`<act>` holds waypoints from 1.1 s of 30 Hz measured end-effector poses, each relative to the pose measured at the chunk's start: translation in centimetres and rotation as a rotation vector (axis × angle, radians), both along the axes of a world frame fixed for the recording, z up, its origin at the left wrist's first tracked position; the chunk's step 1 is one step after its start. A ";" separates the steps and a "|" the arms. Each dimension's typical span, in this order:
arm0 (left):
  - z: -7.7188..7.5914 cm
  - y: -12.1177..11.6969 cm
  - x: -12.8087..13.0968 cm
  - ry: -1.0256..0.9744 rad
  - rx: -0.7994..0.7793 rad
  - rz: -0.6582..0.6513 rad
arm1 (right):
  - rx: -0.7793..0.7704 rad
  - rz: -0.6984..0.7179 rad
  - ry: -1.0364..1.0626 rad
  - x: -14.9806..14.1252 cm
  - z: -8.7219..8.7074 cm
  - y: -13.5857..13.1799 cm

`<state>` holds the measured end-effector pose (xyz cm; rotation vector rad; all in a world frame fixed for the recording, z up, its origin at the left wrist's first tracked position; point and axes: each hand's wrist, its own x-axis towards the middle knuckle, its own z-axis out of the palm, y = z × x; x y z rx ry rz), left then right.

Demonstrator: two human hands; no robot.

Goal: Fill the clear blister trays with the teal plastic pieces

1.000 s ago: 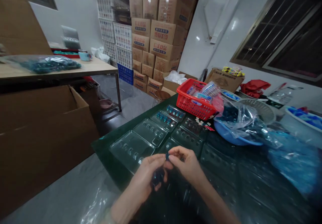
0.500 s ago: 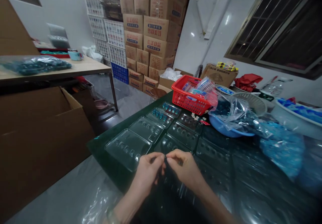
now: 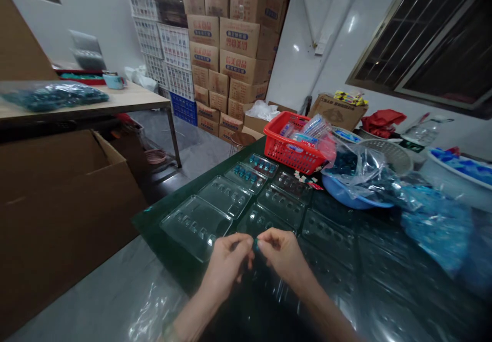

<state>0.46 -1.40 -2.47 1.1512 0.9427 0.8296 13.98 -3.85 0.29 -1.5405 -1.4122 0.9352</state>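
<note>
My left hand (image 3: 226, 265) and my right hand (image 3: 282, 254) meet fingertip to fingertip over the near edge of a dark green table (image 3: 154, 218). Both are closed in a pinch on a small teal piece (image 3: 254, 241) between them. Just beyond the hands lie several clear plastic blister trays (image 3: 196, 223) in rows. The far trays (image 3: 246, 176) hold small teal parts in their pockets. The nearest trays look empty.
A red basket (image 3: 290, 152) of packets stands at the back of the table. A blue bowl (image 3: 346, 194) with a clear bag sits to the right, beside white basins (image 3: 453, 180). An open cardboard box (image 3: 57, 198) stands at left. Stacked cartons (image 3: 226, 49) line the far wall.
The view shifted slightly left and down. The dark object in my left palm a second ago is no longer visible. Both hands stay pinched together at the same spot.
</note>
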 end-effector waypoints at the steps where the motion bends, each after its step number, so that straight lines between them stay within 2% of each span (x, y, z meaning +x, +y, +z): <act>1: 0.0 0.1 0.0 -0.007 0.002 0.006 | 0.039 -0.030 -0.041 -0.3 0.3 -0.2; 5: 0.2 0.3 0.0 0.009 0.034 0.022 | 0.122 -0.061 -0.106 -1.2 1.3 -0.7; 10: 0.8 0.4 -0.4 0.003 0.059 -0.032 | -0.027 -0.008 0.054 -0.5 0.9 -0.2; 12: 0.7 0.4 -0.4 0.029 0.081 -0.046 | -0.054 -0.010 0.056 -0.5 0.6 -0.2; 15: 0.2 0.4 -0.1 0.044 0.039 0.015 | 0.099 -0.053 -0.173 -1.4 0.2 -0.6; 17: -0.1 0.3 0.3 -0.012 -0.048 0.083 | 0.263 -0.083 -0.417 -2.2 0.2 -1.0; 19: 0.1 0.3 0.6 -0.099 -0.132 0.094 | 0.367 -0.075 -0.564 -2.6 0.2 -1.3; 21: 0.7 0.3 0.6 -0.201 -0.214 0.043 | 0.384 -0.046 -0.524 -2.4 0.4 -1.4; 25: 1.8 0.3 0.1 -0.365 -0.295 -0.114 | 0.322 -0.006 -0.252 -0.9 1.1 -1.4; 29: 1.5 0.3 -0.1 -0.399 -0.305 -0.174 | 0.224 0.110 -0.144 0.2 1.4 -1.3; 33: 1.0 0.3 -0.2 -0.377 -0.369 -0.188 | 0.183 0.116 -0.086 0.3 1.2 -1.3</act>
